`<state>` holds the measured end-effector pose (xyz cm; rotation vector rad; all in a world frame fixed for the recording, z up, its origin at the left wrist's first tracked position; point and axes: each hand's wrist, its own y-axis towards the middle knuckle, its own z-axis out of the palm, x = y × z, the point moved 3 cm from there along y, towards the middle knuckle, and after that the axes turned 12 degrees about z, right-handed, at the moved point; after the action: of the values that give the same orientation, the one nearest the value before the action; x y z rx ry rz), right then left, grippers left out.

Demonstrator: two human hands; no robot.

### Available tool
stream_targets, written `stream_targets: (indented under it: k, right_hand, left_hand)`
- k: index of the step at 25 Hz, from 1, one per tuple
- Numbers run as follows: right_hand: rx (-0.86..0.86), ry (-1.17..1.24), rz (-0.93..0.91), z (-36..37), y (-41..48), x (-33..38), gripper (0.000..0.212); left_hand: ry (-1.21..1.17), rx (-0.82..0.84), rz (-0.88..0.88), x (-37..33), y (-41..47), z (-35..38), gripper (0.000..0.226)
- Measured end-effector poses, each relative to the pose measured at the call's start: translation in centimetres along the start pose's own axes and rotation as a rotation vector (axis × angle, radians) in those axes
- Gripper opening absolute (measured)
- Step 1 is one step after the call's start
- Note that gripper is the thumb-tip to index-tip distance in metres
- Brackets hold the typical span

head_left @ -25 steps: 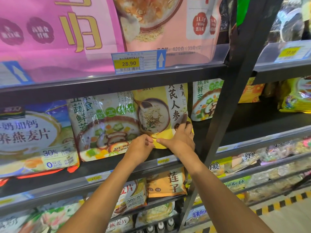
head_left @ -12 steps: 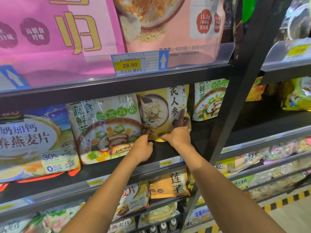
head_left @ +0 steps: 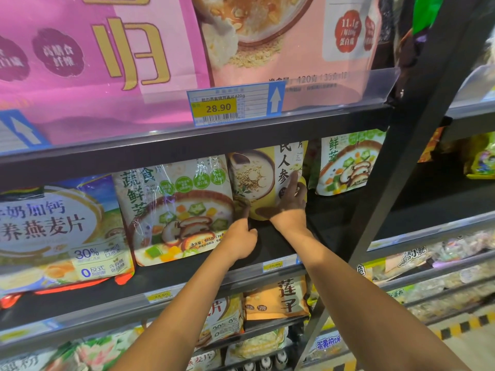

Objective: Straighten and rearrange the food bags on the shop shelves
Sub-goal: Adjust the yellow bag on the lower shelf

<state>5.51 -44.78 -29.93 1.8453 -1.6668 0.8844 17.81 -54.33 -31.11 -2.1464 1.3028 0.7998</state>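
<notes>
A yellow oatmeal bag (head_left: pixel 257 178) stands upright, set back on the black middle shelf (head_left: pixel 276 245). My right hand (head_left: pixel 288 202) presses flat on its lower right front, index finger pointing up and thumb stretched along the bottom edge. My left hand (head_left: pixel 241 236) is below the bag's lower left corner. One of its fingers reaches up to touch that corner and the others are curled. A green-and-white vegetable mushroom bag (head_left: pixel 176 210) stands just left of the yellow one, nearer the shelf front. Another of the same kind (head_left: pixel 348 167) stands to the right.
A blue oat bag (head_left: pixel 53 231) leans at the far left. Large pink bags (head_left: pixel 107 62) fill the top shelf above a 28.90 price tag (head_left: pixel 233 104). A black slanted upright (head_left: pixel 417 129) borders the bay on the right. An orange bag (head_left: pixel 278 298) sits on the shelf below.
The yellow bag has moved from the shelf front to farther back. Both hands reached deeper in with it. My left hand no longer pinches its bottom edge.
</notes>
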Motion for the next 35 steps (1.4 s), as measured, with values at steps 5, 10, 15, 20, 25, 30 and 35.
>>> stream_targets:
  k: [5, 10, 15, 20, 25, 30, 35]
  right_hand:
    - [0.017, -0.07, 0.011, -0.8, -0.3, -0.3, 0.145]
    - [0.106, -0.221, 0.004, -2.7, -1.9, -1.0, 0.123]
    - [0.087, -0.393, -0.133, -4.8, -5.9, -2.3, 0.073]
    - [0.137, -0.409, -0.416, -5.5, -11.0, -5.2, 0.089]
    - [0.1, -0.455, -0.573, -6.4, -16.5, -7.5, 0.09]
    - [0.119, -0.493, -0.576, -7.4, -20.7, -10.0, 0.087]
    - [0.13, -0.521, -0.571, -8.5, -26.1, -13.2, 0.086]
  left_hand:
    - [-0.086, 0.031, 0.043, 0.7, -0.2, 0.4, 0.059]
    - [-0.053, -0.07, 0.171, -0.5, -2.2, -0.2, 0.057]
    - [0.443, -0.289, 0.426, -1.3, -7.5, -0.8, 0.058]
    - [0.677, -0.331, 0.311, 0.5, -13.0, -0.2, 0.081]
    - [0.667, -0.385, 0.281, 3.2, -19.7, 1.9, 0.083]
    - [0.656, -0.352, 0.236, 5.0, -25.1, 4.0, 0.08]
    - [0.606, -0.325, 0.198, 6.5, -32.2, 5.3, 0.083]
